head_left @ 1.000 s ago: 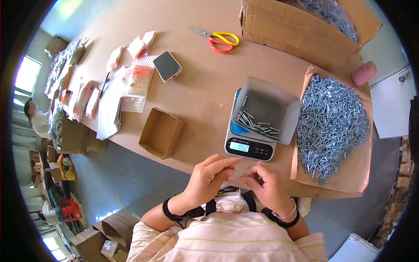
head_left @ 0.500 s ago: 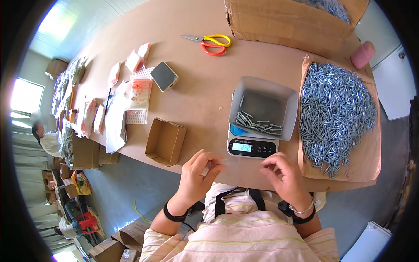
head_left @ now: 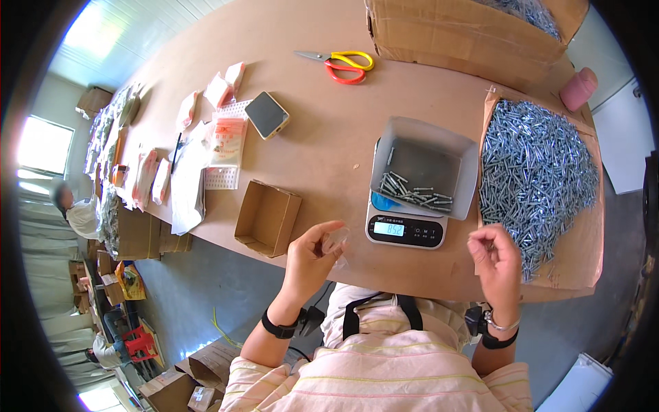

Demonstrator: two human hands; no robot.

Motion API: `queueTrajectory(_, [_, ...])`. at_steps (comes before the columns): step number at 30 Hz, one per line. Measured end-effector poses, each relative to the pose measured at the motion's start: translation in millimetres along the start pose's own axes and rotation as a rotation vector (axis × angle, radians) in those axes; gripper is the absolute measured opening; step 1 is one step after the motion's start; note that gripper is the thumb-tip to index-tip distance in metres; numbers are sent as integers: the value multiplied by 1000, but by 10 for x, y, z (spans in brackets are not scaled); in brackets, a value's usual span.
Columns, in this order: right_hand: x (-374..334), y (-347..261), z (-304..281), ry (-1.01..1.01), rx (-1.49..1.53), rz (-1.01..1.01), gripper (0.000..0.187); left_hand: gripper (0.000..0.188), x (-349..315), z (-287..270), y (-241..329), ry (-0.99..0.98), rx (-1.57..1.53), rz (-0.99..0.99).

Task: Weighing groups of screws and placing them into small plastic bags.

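Observation:
My left hand [head_left: 310,259] is closed in a pinch on a small clear plastic bag [head_left: 338,240], at the table's front edge beside the open cardboard box [head_left: 250,226]. My right hand [head_left: 497,257] is held with curled fingers at the near left edge of a large heap of metal screws [head_left: 535,172]; whether anything is between the fingers is hidden. Between my hands a digital scale [head_left: 405,231] with a lit display carries a tilted grey plastic bin [head_left: 429,154]. Several loose screws [head_left: 415,193] lie in its lower part.
Scissors [head_left: 348,66] with red and yellow handles lie at the back. A phone-like device [head_left: 267,115], printed plastic bags [head_left: 226,143] and filled packets [head_left: 143,180] are on the left. A big carton [head_left: 467,44] stands at the back right, near a pink roll [head_left: 579,89].
My right hand has moved right, away from the scale's front toward the screw heap. My left hand has stayed near its place, and the clear bag now shows more plainly in its fingers.

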State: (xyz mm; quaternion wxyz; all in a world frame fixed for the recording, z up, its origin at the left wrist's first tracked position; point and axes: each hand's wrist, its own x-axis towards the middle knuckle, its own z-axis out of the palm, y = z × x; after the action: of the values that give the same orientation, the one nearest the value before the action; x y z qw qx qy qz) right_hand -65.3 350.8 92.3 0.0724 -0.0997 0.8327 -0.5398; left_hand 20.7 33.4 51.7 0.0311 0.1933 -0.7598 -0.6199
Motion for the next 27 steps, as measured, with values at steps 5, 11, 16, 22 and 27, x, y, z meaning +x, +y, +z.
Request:
queueTrajectory(5, [373,99,-224,97,147,45,34,44,62,42,54,-13,215,-55])
queueTrajectory(11, [954,60,-59,-94,127,237,58,40,149,-14,-118,-227,421,-13])
queueTrajectory(16, [1139,359,275,-205,286,117,49,42,99,41,-87,-127,394,232])
queueTrajectory(22, [1123,179,286,-128,-120,-135,48,45,27,175,-302,65,621,408])
queueTrajectory(27, [966,196,198,-126,118,-43,61,43,59,214,-299,159,659,396])
